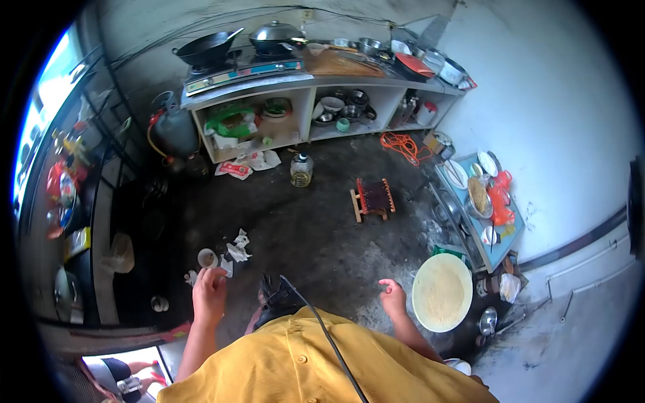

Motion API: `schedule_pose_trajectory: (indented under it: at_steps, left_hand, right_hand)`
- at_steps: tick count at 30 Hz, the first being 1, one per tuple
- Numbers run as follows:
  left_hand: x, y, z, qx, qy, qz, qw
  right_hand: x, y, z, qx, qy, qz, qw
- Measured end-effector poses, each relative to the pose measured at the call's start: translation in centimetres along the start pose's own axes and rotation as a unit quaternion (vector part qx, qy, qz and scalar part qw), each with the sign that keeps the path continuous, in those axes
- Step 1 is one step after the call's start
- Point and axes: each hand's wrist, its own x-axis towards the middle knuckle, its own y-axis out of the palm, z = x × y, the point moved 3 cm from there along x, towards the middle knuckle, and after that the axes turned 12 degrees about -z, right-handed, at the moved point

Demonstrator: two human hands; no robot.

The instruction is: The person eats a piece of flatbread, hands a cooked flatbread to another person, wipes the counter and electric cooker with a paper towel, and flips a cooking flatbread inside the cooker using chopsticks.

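Note:
My left hand (209, 293) is raised at the lower left, fingers bent and loosely apart, with no object seen in it. Behind its fingertips, lower down, a small cup-like container (207, 258) stands on the floor beside white paper scraps (238, 251). On the right, my right hand (392, 297) hangs with its fingers partly curled and apart, holding nothing. Nearest to it is a wide pale basin (442, 293) with a beige, powdery content. A black cable (321, 321) runs down over the yellow shirt (302, 359) between both arms.
A small stool (374, 198) and an oil bottle (302, 170) stand on the floor ahead. The counter (248, 90) carries a stove and pans. Orange cable (405, 148) lies before it. A gas cylinder (177, 131) stands left, a low food table (500, 250) right.

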Motion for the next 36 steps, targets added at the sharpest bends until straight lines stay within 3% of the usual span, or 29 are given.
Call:
schedule_pose_trajectory:
  at_steps: [2,4,5,7,8,9,10,11,13,17,19,23,27,28,31,32,34,36]
  left_hand:
    - [2.9,1.4,-0.2,-0.023,0.033,-0.007,0.999]
    - [6.3,3.2,1.4,-0.017,0.046,0.029,0.998]
    - [7.7,4.6,2.8,-0.032,0.066,0.030,0.997]
    - [10.9,7.3,2.8,-0.044,0.093,0.089,0.991]
    - [12.2,8.1,1.9,0.015,0.154,0.050,0.987]
    - [13.7,8.8,1.5,0.072,0.211,0.004,0.975]
    - [15.4,10.0,1.6,0.047,0.219,0.019,0.974]
    - [17.3,11.1,1.6,0.040,0.226,0.032,0.973]
    - [20.6,13.5,3.0,-0.063,-0.004,0.172,0.983]
    - [26.9,19.7,2.2,-0.080,0.155,0.173,0.969]
    - [29.4,22.9,0.6,-0.083,0.177,0.188,0.963]
    - [32.8,29.3,-3.8,-0.137,0.206,0.221,0.943]
    - [35.4,36.9,-6.9,-0.147,0.234,0.285,0.918]
    - [36.0,38.1,-8.7,-0.135,0.292,0.289,0.902]
    - [38.7,43.4,-12.7,-0.088,0.338,0.338,0.874]
    - [40.0,45.3,-14.0,-0.082,0.341,0.336,0.874]
    - [42.1,50.3,-16.4,-0.144,0.278,0.427,0.848]
    - [44.1,55.6,-19.5,-0.153,0.293,0.413,0.849]
  right_hand:
    - [0.7,0.2,-0.4,-0.008,0.042,-0.006,0.999]
    - [2.4,1.0,-0.7,0.015,-0.028,-0.062,0.998]
    - [2.8,1.4,-1.2,0.008,-0.001,-0.075,0.997]
    - [4.4,1.9,-0.2,-0.056,-0.127,-0.141,0.980]
    - [5.0,1.7,1.2,-0.081,-0.162,-0.166,0.969]
    - [5.6,1.7,2.1,-0.029,-0.070,-0.110,0.991]
    - [6.9,1.8,3.0,0.027,0.017,-0.056,0.998]
    - [7.9,2.0,3.6,0.023,0.031,-0.063,0.997]
    - [9.7,2.5,4.6,-0.062,0.059,-0.099,0.991]
    - [10.7,4.3,4.9,-0.048,0.051,-0.118,0.991]
    - [9.2,5.1,1.8,-0.037,0.028,-0.128,0.991]
    - [5.3,5.3,-3.9,-0.130,0.227,-0.057,0.963]
    - [1.6,4.9,-10.5,-0.153,0.404,0.100,0.896]
    - [-0.1,5.7,-13.6,-0.090,0.415,0.088,0.901]
    - [-1.2,4.3,-13.4,-0.011,0.492,0.108,0.864]
    - [-0.3,4.1,-13.2,-0.003,0.523,0.110,0.846]
    - [3.4,4.7,-13.0,0.013,0.559,0.090,0.824]
    - [8.4,5.5,-12.2,0.027,0.570,0.057,0.819]
